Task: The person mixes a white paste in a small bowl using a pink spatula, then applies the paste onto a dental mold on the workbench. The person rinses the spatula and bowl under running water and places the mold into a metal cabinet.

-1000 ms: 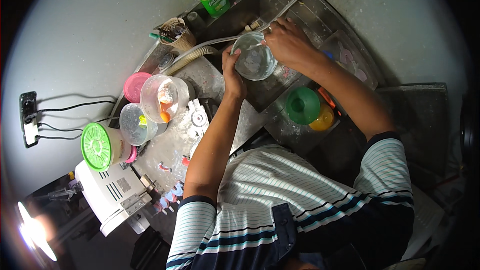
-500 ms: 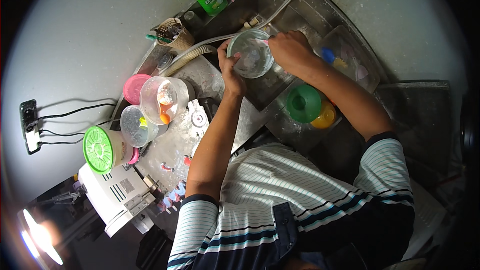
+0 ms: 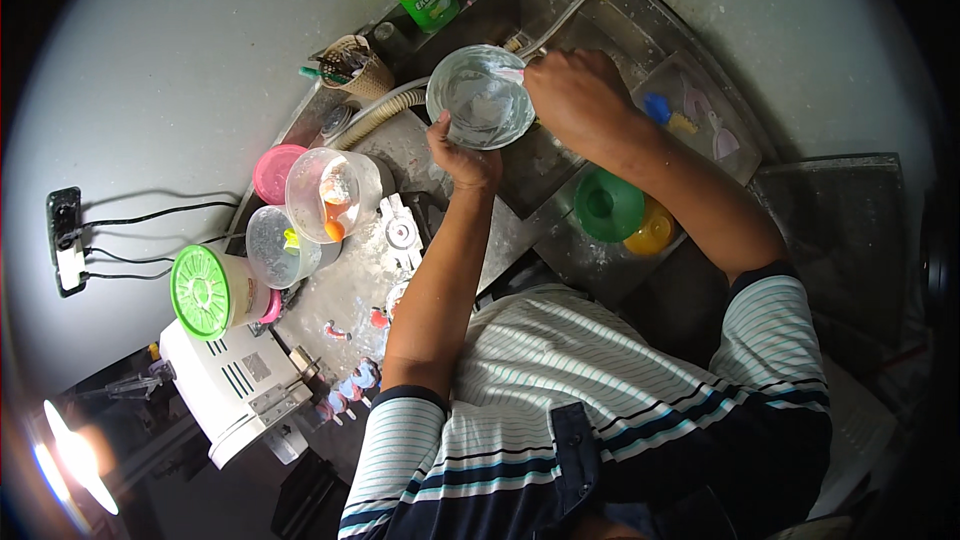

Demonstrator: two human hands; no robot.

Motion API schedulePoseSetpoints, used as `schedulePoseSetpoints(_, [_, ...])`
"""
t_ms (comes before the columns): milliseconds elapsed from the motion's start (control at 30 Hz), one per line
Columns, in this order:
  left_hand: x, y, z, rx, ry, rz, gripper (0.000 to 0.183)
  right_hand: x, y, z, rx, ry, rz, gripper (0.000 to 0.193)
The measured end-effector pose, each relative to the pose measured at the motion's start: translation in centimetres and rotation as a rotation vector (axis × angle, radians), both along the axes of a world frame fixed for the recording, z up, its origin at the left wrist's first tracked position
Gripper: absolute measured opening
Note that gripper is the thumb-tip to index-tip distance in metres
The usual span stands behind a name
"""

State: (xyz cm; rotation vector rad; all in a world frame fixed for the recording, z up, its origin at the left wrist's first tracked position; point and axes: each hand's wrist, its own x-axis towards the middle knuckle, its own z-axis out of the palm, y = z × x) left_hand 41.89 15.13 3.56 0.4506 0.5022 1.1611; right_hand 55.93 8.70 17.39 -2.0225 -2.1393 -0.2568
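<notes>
Holding the bowl (image 3: 482, 98) over the left edge of the sink (image 3: 527, 180), and firmly too: cupped from the near side by the left hand (image 3: 466, 156), with that grip closed on the rim, thumb outside, and with fingers mostly hidden underneath. Over to the right hand (image 3: 578, 92), with its grip closed tight around a slim tool (image 3: 508, 72), slanting in across the bowl's right rim toward pale, wet-looking stuff inside. Hard to make out at the tip! Along the left edge of the tabletop (image 3: 345, 305), quite a line-up: a wicker cup (image 3: 372, 76) in the far left corner, then a clear tub (image 3: 306, 212), a smaller tub (image 3: 268, 248) and a green-lidded tub (image 3: 203, 292), all near one another. At the near edge, right of the sink, a green bowl (image 3: 622, 208) partly covering an orange bowl (image 3: 655, 232). Out by the right edge, a tray (image 3: 735, 115) with a blue scoop (image 3: 657, 108). Beyond, on the far left edge, a green bottle (image 3: 425, 0).
</notes>
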Motion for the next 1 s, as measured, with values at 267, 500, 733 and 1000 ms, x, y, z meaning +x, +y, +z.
schedulePoseSetpoints(267, [-0.1,0.0,-1.2,0.095,0.027,0.010,0.060,-1.4,0.9,-2.1,-0.143,0.097,-0.032,0.010])
schedulePoseSetpoints(500, [-0.4,-0.3,-1.6,0.033,0.057,0.020,0.055,-1.7,1.4,-1.4,-0.247,0.263,-0.097,0.013])
schedulePoseSetpoints(733, [-1.0,-0.6,-1.4,0.013,0.065,-0.050,0.058,-1.7,1.2,-2.9,-0.183,0.257,0.021,0.012])
schedulePoseSetpoints(1000, [-1.1,-0.3,-0.8,0.040,0.064,-0.013,0.056,-1.0,0.5,-1.4,-0.178,0.209,-0.076,0.022])
